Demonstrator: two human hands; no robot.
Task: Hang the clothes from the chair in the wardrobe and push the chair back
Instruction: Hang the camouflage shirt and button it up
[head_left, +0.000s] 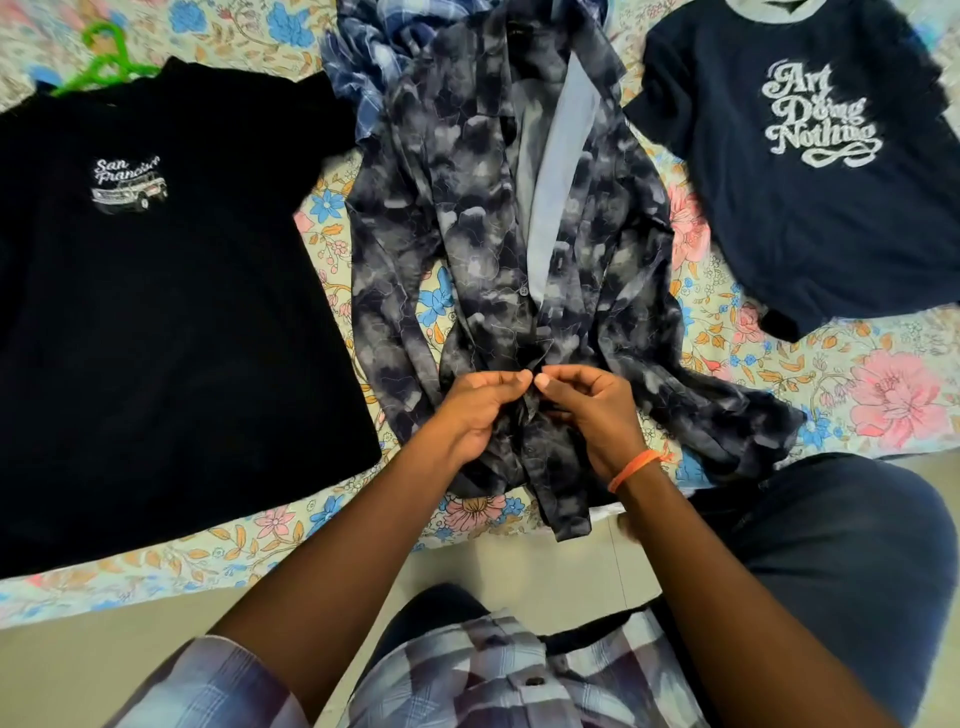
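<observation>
A grey-and-navy patterned button shirt (467, 218) lies spread on the floral bedsheet (883, 395), its front partly open showing a pale blue lining. My left hand (480, 410) and my right hand (587, 410) meet at the shirt's lower placket, each pinching the fabric edge near a button. A black T-shirt (156, 322) with a San Francisco print lies to the left, with a green hanger (106, 60) sticking out at its neck. A navy T-shirt (810, 171) with white lettering lies at the upper right. No chair or wardrobe is in view.
A blue plaid garment (363, 57) is bunched above the patterned shirt. The bed edge runs across the lower frame with pale floor (519, 571) beneath. My knee in dark trousers (841, 545) sits at the lower right.
</observation>
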